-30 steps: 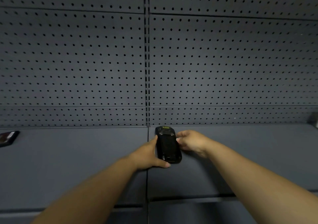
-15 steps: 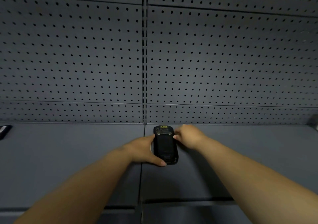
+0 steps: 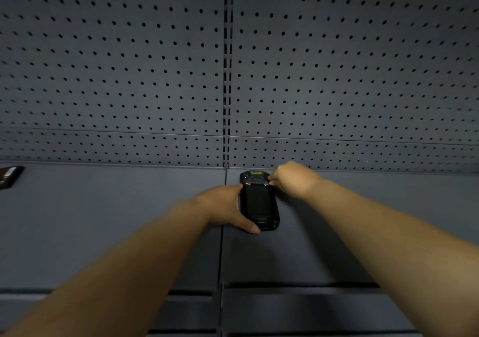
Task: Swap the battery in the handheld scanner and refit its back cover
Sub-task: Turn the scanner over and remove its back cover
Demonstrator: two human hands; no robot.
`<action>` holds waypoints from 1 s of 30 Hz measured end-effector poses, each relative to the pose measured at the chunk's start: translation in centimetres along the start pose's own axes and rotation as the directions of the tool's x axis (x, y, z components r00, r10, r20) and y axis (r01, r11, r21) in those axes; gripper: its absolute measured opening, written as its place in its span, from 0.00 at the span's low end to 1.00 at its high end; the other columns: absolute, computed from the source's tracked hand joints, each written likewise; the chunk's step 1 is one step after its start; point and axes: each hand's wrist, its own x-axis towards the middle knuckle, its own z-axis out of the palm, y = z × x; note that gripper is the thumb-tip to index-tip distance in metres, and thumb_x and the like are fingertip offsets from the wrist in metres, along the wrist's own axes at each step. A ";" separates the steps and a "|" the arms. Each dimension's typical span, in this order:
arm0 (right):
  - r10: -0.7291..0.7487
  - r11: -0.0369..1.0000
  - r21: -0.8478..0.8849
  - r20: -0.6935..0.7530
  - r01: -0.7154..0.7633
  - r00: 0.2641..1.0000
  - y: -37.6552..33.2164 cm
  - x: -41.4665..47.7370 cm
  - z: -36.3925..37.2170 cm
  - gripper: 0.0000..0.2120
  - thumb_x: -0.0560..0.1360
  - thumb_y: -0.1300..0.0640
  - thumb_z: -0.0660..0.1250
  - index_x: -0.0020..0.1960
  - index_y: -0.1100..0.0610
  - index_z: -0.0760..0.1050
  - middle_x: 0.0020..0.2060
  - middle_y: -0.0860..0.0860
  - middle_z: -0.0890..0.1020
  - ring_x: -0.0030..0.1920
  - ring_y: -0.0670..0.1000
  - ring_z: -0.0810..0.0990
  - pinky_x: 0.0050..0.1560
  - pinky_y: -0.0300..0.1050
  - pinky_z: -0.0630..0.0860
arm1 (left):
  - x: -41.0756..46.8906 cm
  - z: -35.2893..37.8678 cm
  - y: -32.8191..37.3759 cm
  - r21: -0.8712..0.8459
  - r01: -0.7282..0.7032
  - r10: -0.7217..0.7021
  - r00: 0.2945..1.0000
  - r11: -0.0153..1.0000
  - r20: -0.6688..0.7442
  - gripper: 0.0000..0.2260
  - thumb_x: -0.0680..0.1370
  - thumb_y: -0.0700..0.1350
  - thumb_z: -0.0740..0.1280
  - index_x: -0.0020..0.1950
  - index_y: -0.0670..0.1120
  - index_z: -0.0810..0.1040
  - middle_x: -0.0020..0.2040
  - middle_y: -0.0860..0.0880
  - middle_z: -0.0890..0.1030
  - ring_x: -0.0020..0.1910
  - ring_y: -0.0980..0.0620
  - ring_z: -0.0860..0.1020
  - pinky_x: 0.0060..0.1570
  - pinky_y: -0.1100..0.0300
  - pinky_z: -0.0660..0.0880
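Far left, a small dark object lies on the counter, too dim to identify. Left hand cups the scanner along its left flank, thumb along the near end. Scanner lies back up, flat by the pegboard. Rigid, smooth plastic, probably light; best held by the long sides. Right hand, fingers bunched, pinches at its top right corner.
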 end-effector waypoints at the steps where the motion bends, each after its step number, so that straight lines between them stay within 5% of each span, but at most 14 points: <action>1: -0.012 1.000 0.003 0.005 0.012 1.000 0.1 0.1 -0.1 0.13 0.79 0.57 0.58 0.57 0.58 0.78 0.50 0.58 0.83 0.51 0.58 0.79 0.43 0.44 0.68 | 0.0 0.0 0.0 -0.002 0.000 0.000 1.000 1.000 -0.002 0.42 0.57 0.59 0.78 0.67 0.52 0.66 0.66 0.51 0.74 0.63 0.51 0.72 0.64 0.57 0.69; 6: -0.047 0.998 -0.030 0.013 0.047 0.999 0.0 0.5 -0.3 0.12 0.79 0.57 0.58 0.53 0.60 0.80 0.47 0.58 0.83 0.48 0.58 0.81 0.45 0.47 0.73 | 0.0 0.0 -0.1 0.011 0.010 -0.010 1.000 1.000 0.001 0.42 0.57 0.60 0.77 0.67 0.53 0.66 0.66 0.51 0.74 0.63 0.50 0.72 0.63 0.55 0.69; 11: -0.039 0.990 -0.136 -0.028 0.034 0.999 -0.5 0.7 -0.1 0.10 0.77 0.62 0.58 0.47 0.60 0.79 0.30 0.51 0.72 0.35 0.54 0.73 0.36 0.44 0.67 | -0.1 0.1 -0.2 0.033 0.017 -0.017 1.000 0.999 0.002 0.43 0.58 0.61 0.77 0.69 0.51 0.64 0.67 0.51 0.73 0.64 0.50 0.72 0.62 0.57 0.68; 15: -0.024 0.992 -0.121 -0.042 0.019 0.999 -0.5 0.8 0.1 0.10 0.77 0.60 0.58 0.48 0.60 0.79 0.42 0.57 0.81 0.37 0.55 0.75 0.38 0.44 0.70 | -0.2 0.1 0.0 0.053 0.017 -0.018 1.000 0.998 0.004 0.43 0.59 0.61 0.76 0.69 0.51 0.64 0.67 0.50 0.73 0.64 0.49 0.72 0.63 0.56 0.68; 22: 0.088 0.993 0.082 -0.072 -0.082 0.994 -1.2 1.0 0.2 0.14 0.79 0.55 0.60 0.52 0.64 0.80 0.51 0.61 0.83 0.53 0.59 0.79 0.50 0.45 0.73 | -0.2 -0.1 -0.1 0.046 0.005 -0.006 1.000 0.999 0.018 0.43 0.59 0.62 0.76 0.70 0.51 0.63 0.68 0.51 0.72 0.65 0.50 0.71 0.65 0.56 0.68; 26: 0.045 0.987 0.156 0.016 -0.047 0.999 -0.8 -0.7 -0.2 0.20 0.77 0.45 0.60 0.60 0.58 0.77 0.56 0.58 0.81 0.56 0.58 0.78 0.53 0.46 0.72 | 0.1 -1.1 -0.3 -0.038 -0.006 0.007 0.999 0.999 0.035 0.30 0.69 0.62 0.68 0.66 0.51 0.69 0.66 0.49 0.75 0.63 0.51 0.73 0.60 0.61 0.66; 30: -0.023 0.952 0.303 0.189 -0.036 0.982 -0.5 -2.2 0.1 0.34 0.68 0.35 0.65 0.68 0.53 0.69 0.62 0.53 0.78 0.61 0.54 0.76 0.63 0.46 0.72 | 1.2 -2.2 -0.2 0.240 -0.025 0.056 0.990 0.971 -0.126 0.18 0.77 0.54 0.60 0.62 0.46 0.74 0.60 0.44 0.78 0.57 0.46 0.75 0.55 0.56 0.70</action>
